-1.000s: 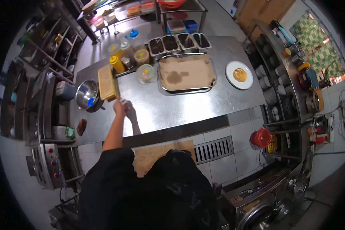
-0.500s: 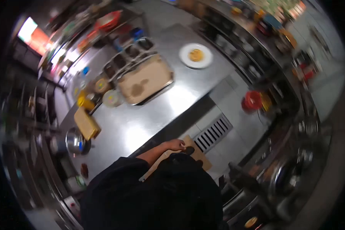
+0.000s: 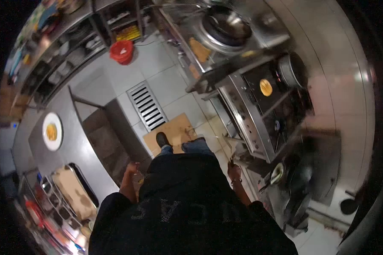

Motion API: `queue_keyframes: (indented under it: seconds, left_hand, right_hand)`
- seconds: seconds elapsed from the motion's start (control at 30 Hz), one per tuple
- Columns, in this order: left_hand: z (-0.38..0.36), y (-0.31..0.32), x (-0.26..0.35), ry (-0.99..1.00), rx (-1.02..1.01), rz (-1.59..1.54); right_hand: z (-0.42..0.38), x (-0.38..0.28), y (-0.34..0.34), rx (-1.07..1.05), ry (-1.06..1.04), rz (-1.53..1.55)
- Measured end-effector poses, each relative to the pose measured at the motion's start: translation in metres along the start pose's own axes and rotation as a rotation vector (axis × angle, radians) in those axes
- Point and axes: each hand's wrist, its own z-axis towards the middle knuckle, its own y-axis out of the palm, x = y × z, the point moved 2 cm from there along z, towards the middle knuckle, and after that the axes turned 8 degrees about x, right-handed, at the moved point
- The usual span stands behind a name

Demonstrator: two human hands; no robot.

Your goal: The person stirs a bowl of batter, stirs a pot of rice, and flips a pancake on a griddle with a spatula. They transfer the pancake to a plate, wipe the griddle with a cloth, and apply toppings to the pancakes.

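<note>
My left hand (image 3: 132, 168) hangs at my left side by the steel counter (image 3: 87, 155), holding nothing that shows, its fingers loosely apart. Beside the stove front, my right hand (image 3: 234, 170) is closed, with a small dark thing at its fingers that I cannot make out. A band circles that wrist. Closest to the right hand is the stove (image 3: 251, 123), where a round yellow flat cake (image 3: 266, 87) lies on the dark cooking surface. On the counter, at the left, a white plate (image 3: 46, 143) holds a similar yellow piece of food (image 3: 51, 132).
A large wok (image 3: 227, 25) sits on the far range, and a pot (image 3: 291, 70) stands at the stove's back. A red bucket (image 3: 121, 52) is on the floor past the drain grate (image 3: 147, 106). Cardboard (image 3: 174, 129) lies underfoot. A paper-lined tray (image 3: 74, 191) rests on the counter.
My view has swung right from the counter toward the stove. The plate and tray now appear farther left, and both my hands show at my sides.
</note>
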Motion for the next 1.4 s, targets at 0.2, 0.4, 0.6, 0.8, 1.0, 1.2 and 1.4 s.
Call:
queue_keyframes:
  seconds: [0.2, 0.4, 0.6, 0.8, 1.0, 1.2, 1.4]
  left_hand:
    - [0.046, -0.040, 0.015, -0.044, -0.050, -0.067]
    - [0.084, -0.069, 0.094, 0.701, 0.202, -0.081]
    - [0.047, -0.058, 0.191, 0.092, 0.179, -0.459]
    - [0.020, -0.016, 0.138, 0.007, 0.038, -0.398]
    - [-0.020, 0.013, 0.102, 0.020, 0.120, -0.197]
    - [-0.045, 0.033, 0.101, 0.134, 0.250, -0.032]
    - [-0.061, 0.040, 0.124, 0.176, 0.291, 0.023]
  right_hand:
    - [-0.033, -0.024, -0.027, 0.313, 0.447, 0.343]
    - [0.004, -0.036, -0.088, 0.738, 0.325, 0.407]
    - [0.071, -0.011, -0.178, 0.781, 0.387, 0.393]
    - [0.127, 0.018, -0.244, 0.596, 0.420, 0.175]
    - [0.175, 0.076, -0.243, 0.562, 0.313, 0.182]
    - [0.219, 0.109, -0.254, 0.453, 0.291, 0.120]
    - [0.251, 0.103, -0.276, 0.411, 0.226, 0.142]
